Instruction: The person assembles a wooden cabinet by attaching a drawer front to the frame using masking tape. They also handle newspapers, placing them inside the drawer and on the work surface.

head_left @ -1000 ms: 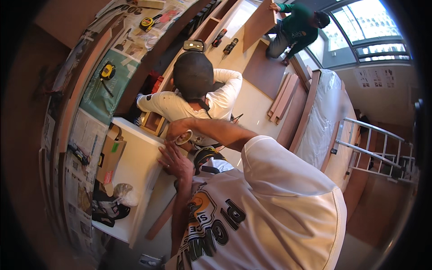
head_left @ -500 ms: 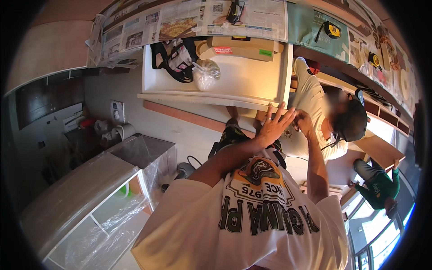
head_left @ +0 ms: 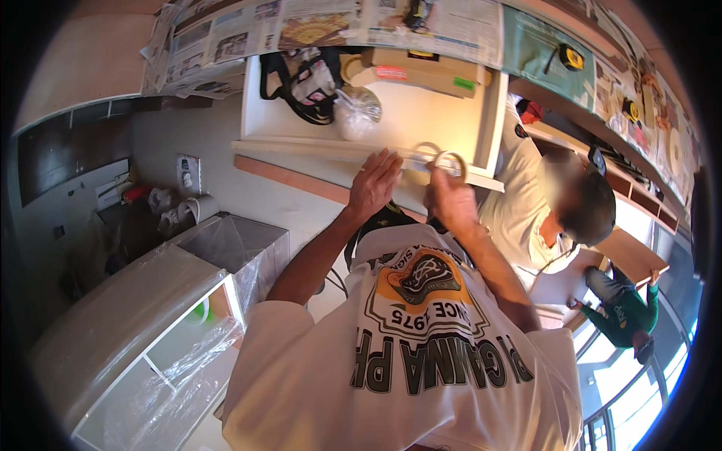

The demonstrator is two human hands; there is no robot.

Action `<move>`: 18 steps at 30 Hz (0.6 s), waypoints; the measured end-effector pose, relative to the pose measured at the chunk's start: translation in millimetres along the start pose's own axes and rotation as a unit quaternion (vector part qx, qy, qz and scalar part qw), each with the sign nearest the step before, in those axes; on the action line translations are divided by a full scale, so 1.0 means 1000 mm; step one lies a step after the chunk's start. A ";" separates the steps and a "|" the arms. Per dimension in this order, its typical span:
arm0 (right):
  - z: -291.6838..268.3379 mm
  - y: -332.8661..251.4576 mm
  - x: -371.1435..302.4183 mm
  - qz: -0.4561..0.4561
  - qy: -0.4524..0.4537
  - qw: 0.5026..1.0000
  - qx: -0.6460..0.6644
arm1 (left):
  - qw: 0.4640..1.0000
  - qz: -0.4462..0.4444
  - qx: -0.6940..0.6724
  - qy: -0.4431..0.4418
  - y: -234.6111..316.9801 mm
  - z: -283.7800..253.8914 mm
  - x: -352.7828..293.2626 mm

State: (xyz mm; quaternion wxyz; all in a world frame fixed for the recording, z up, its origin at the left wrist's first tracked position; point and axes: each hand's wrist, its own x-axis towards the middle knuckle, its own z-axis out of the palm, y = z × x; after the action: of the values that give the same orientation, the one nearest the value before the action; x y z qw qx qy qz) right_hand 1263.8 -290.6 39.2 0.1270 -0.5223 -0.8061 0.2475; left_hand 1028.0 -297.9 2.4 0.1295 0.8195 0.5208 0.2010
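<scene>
A white drawer [head_left: 496, 124] stands pulled out in front of me. My left hand [head_left: 374, 183] lies with straight fingers along the top of its front edge. To the right of it, my right hand [head_left: 453, 201], somewhat blurred, grips a pale tape roll [head_left: 461, 161] held upright at the same edge. A second pale ring shape shows just behind the roll; I cannot tell whether it is another roll. Inside the drawer are a black bag [head_left: 310, 86], a clear plastic bag of white material [head_left: 355, 116] and a cardboard box [head_left: 429, 74].
Newspaper covers the worktop [head_left: 248, 34] above, with a black tool [head_left: 417, 15] and yellow tape measures [head_left: 570, 58] on it. Close at my right is a person in a beige shirt [head_left: 519, 214]; farther right, someone in green [head_left: 628, 312] holds a board. Plastic-wrapped cabinets [head_left: 150, 301] stand at left.
My left hand has slid leftward along the drawer's front edge from near its right corner, its fingers coming together. My right hand has moved left, and the tape roll now shows in it.
</scene>
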 end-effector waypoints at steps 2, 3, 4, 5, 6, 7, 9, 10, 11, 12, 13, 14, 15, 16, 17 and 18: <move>0.029 -0.034 0.024 -0.085 -0.028 0.990 -0.109 | 1.000 0.007 0.007 0.007 -0.019 -0.007 -0.010; 0.040 -0.042 0.037 -0.111 -0.008 0.989 -0.095 | 1.000 0.014 0.006 0.015 -0.031 -0.011 -0.014; 0.053 -0.053 0.050 -0.135 0.010 0.988 -0.080 | 0.999 0.005 -0.018 0.028 -0.044 -0.015 -0.020; 0.065 -0.063 0.061 -0.152 0.015 0.986 -0.067 | 0.999 -0.004 -0.024 0.038 -0.061 -0.022 -0.026; 0.074 -0.070 0.066 -0.137 0.008 0.988 -0.073 | 0.998 -0.013 -0.035 0.053 -0.078 -0.027 -0.033; 0.082 -0.073 0.073 -0.131 0.026 0.988 -0.082 | 0.996 -0.025 -0.048 0.067 -0.098 -0.031 -0.039; 0.093 -0.078 0.086 -0.110 0.051 0.987 -0.102 | 0.995 -0.032 -0.034 0.092 -0.149 -0.048 -0.058; 0.097 -0.080 0.090 -0.086 0.070 0.989 -0.098 | 0.994 -0.037 -0.031 0.099 -0.179 -0.057 -0.067; 0.100 -0.081 0.092 -0.061 0.061 0.993 -0.077 | 0.991 -0.036 -0.046 0.117 -0.210 -0.070 -0.078; 0.101 -0.082 0.093 -0.060 0.053 0.993 -0.086 | 0.986 -0.027 -0.035 0.159 -0.240 -0.081 -0.087; 0.102 -0.084 0.094 -0.059 0.037 0.993 -0.094 | 0.983 -0.075 -0.042 0.163 -0.268 -0.095 -0.098; 0.103 -0.085 0.096 -0.046 0.033 0.993 -0.100 | 0.987 -0.080 -0.008 0.138 -0.298 -0.111 -0.107; 0.102 -0.087 0.098 -0.036 0.030 0.993 -0.105 | 0.984 -0.078 -0.003 0.158 -0.321 -0.125 -0.115; 0.101 -0.090 0.099 -0.029 0.022 0.993 -0.113 | 0.984 -0.101 -0.009 0.148 -0.342 -0.139 -0.123; 0.099 -0.093 0.101 -0.030 0.008 0.993 -0.117 | 0.987 -0.100 -0.005 0.127 -0.363 -0.154 -0.127; 0.098 -0.095 0.105 -0.029 -0.005 0.992 -0.120 | 0.986 -0.102 -0.006 0.128 -0.381 -0.165 -0.131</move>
State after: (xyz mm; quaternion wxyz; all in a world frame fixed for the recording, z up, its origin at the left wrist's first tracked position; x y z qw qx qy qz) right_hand 1100.1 -253.7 1.6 0.0662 -0.5092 -0.8453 0.1476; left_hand 596.5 -254.2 -37.8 0.0865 0.7288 0.6126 0.2934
